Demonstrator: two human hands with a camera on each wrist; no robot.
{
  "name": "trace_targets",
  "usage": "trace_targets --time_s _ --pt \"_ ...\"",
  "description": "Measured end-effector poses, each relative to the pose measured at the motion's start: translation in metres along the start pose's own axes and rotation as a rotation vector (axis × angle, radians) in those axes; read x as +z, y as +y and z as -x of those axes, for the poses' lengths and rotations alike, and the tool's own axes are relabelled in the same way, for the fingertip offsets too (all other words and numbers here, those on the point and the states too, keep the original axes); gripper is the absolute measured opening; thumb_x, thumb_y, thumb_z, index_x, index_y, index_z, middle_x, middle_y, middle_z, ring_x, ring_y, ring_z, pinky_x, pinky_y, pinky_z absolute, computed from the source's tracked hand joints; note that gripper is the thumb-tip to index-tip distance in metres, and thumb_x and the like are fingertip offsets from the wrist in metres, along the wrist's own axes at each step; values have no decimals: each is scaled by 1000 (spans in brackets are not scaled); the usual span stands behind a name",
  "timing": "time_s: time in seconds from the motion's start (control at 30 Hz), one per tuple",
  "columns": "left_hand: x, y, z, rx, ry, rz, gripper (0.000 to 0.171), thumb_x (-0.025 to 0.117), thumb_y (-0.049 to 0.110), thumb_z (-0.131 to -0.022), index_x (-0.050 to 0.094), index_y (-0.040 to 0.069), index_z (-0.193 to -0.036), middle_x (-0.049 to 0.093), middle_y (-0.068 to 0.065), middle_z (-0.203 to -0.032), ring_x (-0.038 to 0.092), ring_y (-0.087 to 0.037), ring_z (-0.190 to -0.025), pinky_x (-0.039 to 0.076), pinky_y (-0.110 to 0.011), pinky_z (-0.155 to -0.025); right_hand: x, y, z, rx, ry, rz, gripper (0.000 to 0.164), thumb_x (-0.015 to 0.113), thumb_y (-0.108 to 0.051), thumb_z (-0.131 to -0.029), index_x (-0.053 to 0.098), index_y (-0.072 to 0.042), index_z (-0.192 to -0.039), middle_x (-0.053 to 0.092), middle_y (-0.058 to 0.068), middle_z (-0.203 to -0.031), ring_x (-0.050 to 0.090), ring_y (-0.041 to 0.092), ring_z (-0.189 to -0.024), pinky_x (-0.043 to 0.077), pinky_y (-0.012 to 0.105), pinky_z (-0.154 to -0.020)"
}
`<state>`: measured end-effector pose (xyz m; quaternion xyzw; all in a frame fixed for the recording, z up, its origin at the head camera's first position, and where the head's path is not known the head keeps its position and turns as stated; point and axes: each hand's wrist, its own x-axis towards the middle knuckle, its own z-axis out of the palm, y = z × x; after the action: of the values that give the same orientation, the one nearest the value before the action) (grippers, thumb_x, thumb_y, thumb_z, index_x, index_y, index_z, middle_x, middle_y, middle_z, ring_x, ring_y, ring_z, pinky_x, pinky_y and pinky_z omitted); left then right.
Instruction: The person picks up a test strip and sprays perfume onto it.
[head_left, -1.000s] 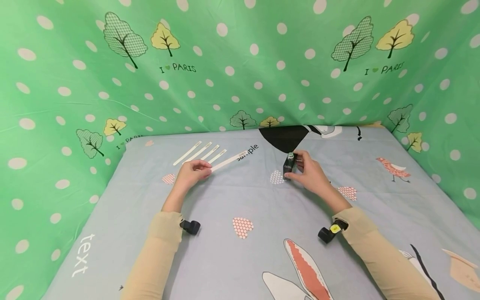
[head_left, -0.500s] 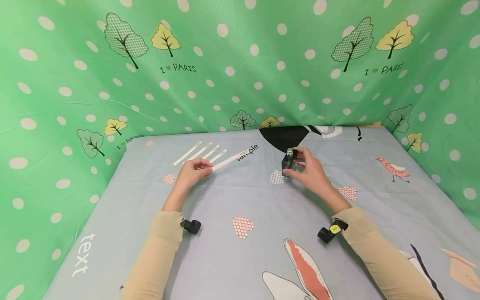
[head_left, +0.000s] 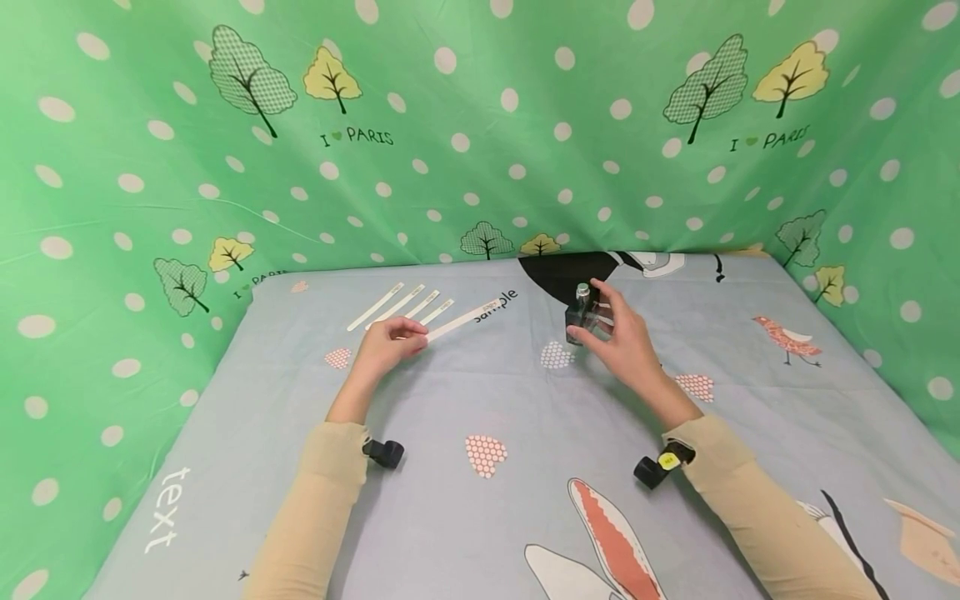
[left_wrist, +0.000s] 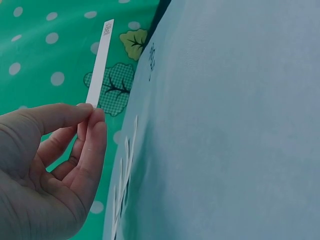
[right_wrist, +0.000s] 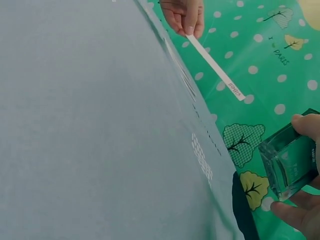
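Observation:
My left hand (head_left: 387,346) pinches the lower end of a white paper test strip (head_left: 467,320) between thumb and fingertips. The strip slants up to the right, its printed end farthest from the hand, and it stands out clearly in the left wrist view. Across from it, my right hand (head_left: 624,340) grips a dark green glass perfume bottle (head_left: 577,327) around its sides. The silvery spray nozzle (head_left: 582,290) on top is bare, with the index fingertip just beside it. In the right wrist view the bottle (right_wrist: 290,162) is tilted, partly covered by the fingers.
Several more white paper strips (head_left: 375,306) lie side by side on the grey-blue printed cloth (head_left: 487,525), just beyond my left hand. A green dotted curtain (head_left: 450,108) rises behind the table and along both sides.
My right hand has raised the perfume bottle, and the index finger has lifted toward nozzle height. My left hand and its strip have barely shifted, slightly to the right.

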<state>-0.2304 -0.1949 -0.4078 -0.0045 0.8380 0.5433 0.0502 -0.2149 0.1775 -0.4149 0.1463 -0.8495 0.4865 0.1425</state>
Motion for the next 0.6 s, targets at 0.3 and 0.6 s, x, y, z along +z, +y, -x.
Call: trace_targets --time_s 0.3,0.6 --pt "1 1 -2 -19 -4 8 28 72 8 -89 68 -7 -112 74 -4 -90 63 0 -74 58 -17 -72 0 -3 1 -128 7 48 82 73 -11 -90 27 -24 -157 55 22 -134 60 35 -116 54 51 -100" --pt "0 3 -4 -24 -6 -5 27 71 6 -90 67 -9 -112 74 -10 -92 63 -1 -73 57 -16 -70 3 -4 4 -224 0 187 72 75 -17 -90 39 -27 -151 58 13 -129 59 28 -114 59 48 -90"
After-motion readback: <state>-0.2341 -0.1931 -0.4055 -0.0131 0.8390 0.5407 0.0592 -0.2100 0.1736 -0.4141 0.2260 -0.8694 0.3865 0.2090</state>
